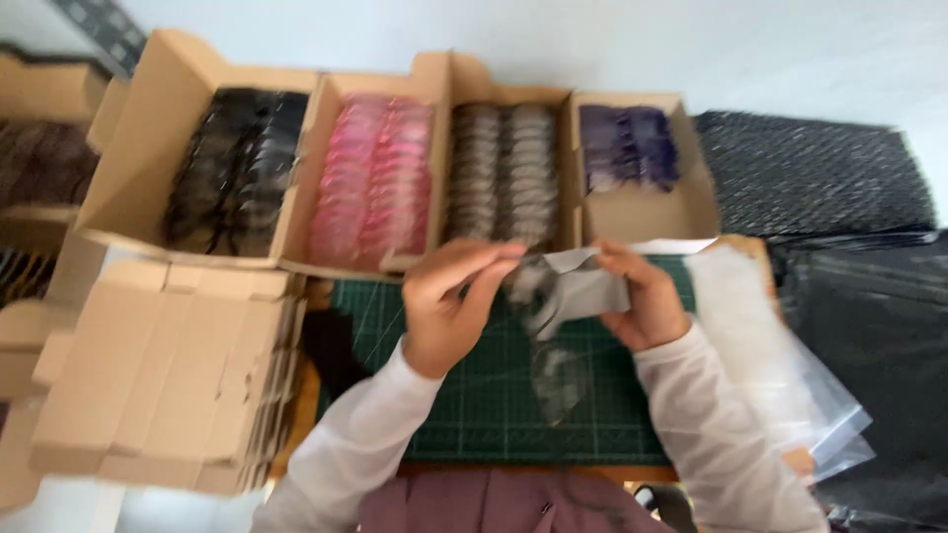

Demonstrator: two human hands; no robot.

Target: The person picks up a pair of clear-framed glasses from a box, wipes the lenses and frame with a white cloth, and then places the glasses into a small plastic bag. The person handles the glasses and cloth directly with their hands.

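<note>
Holding a grey soft cloth pouch point(583, 288) above the dark green cutting mat point(494, 405), your left hand point(449, 306) and right hand point(642, 296) both pinch it shut-fingered.

Single head view, steeply down, close over green mat point(494, 395)

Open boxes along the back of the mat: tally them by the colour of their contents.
Black contents: 1 box
Pink contents: 1 box
Grey-brown contents: 1 box
Purple contents: 1 box
Total: 4 open boxes
</note>
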